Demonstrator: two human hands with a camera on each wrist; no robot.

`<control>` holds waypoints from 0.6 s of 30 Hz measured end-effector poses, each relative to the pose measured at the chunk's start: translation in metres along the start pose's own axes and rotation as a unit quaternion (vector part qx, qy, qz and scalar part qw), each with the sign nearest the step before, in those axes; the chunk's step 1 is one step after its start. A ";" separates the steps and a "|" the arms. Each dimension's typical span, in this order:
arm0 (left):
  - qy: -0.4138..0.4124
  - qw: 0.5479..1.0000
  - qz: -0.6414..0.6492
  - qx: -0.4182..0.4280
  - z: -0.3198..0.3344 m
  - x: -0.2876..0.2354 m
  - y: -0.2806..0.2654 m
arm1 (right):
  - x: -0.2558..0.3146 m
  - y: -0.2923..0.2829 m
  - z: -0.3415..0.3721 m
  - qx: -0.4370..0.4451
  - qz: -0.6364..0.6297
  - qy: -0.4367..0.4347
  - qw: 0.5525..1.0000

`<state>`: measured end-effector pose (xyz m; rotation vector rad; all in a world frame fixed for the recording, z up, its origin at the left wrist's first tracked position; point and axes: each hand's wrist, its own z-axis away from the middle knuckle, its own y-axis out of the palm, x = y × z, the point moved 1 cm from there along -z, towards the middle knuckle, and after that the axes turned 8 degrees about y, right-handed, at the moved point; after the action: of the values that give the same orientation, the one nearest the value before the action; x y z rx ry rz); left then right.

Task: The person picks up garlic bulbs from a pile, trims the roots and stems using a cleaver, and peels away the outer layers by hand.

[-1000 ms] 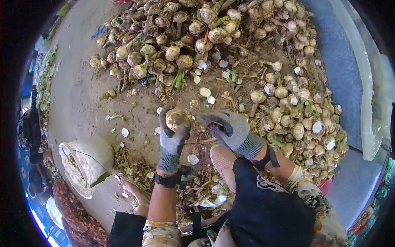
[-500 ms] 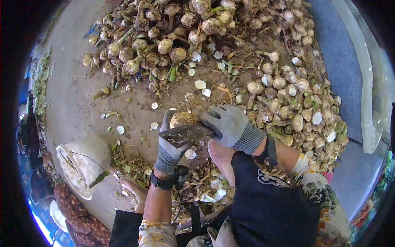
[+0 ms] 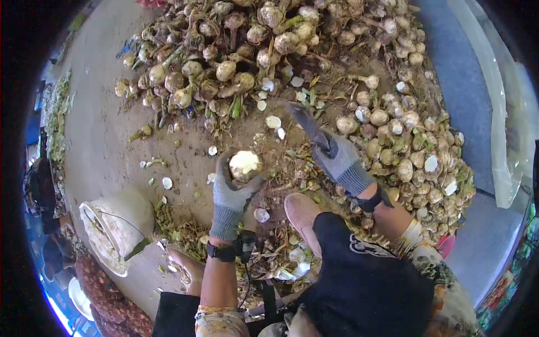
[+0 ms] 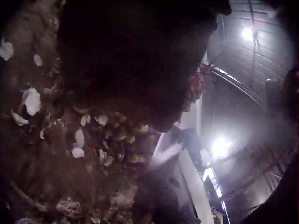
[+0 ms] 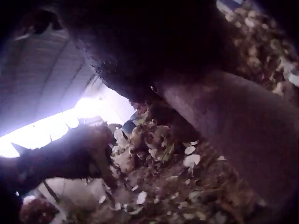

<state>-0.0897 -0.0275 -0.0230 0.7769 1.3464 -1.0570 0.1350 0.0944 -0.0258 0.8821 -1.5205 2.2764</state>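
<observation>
My gloved left hand [image 3: 230, 188] holds a round bulb [image 3: 245, 165] from below and the side, with a bright white cut face turned upward. To its right, my gloved right hand [image 3: 339, 160] grips the handle of a knife [image 3: 306, 121]. The dark, broad blade points up and left, apart from the bulb, over the littered floor. Both gloves are grey with darker palms and fingers. In the left wrist view, the dark glove [image 4: 126, 56] covers much of the picture and hides the bulb.
A large heap of bulbs with stems [image 3: 224, 70] lies ahead, and trimmed bulbs [image 3: 418, 163] are piled at right. White slices [image 3: 273, 122] litter the floor. A tipped white bucket [image 3: 126, 219] lies at left beside red mesh sacks [image 3: 106, 297]. A pink shoe [image 3: 302, 216] stands below my hands.
Half a second ago the knife lay across the bulb between both hands. The right hand has since swung it away to the upper right, and the bulb now shows a white cut face.
</observation>
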 end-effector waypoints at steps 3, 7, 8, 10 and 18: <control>-0.035 0.994 0.092 -0.036 -0.001 -0.009 0.003 | -0.013 0.026 0.007 0.000 -0.209 0.027 0.978; -0.052 0.955 0.283 0.074 -0.010 -0.067 0.072 | 0.001 0.038 0.028 0.294 -0.308 0.220 0.878; 0.117 0.976 0.126 0.131 -0.009 -0.094 0.097 | -0.010 0.048 0.032 0.243 -0.311 0.157 0.905; 0.219 0.945 0.148 0.194 -0.023 -0.110 0.133 | -0.036 0.053 0.035 0.190 -0.327 0.127 0.917; 0.063 0.746 -0.662 0.020 -0.204 0.035 0.050 | -0.108 0.029 0.024 0.148 -0.340 0.242 0.897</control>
<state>-0.1235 0.1732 -0.0865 -0.2773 2.0170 -2.1332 0.2121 0.0726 -0.1074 0.6890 -0.5359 1.9855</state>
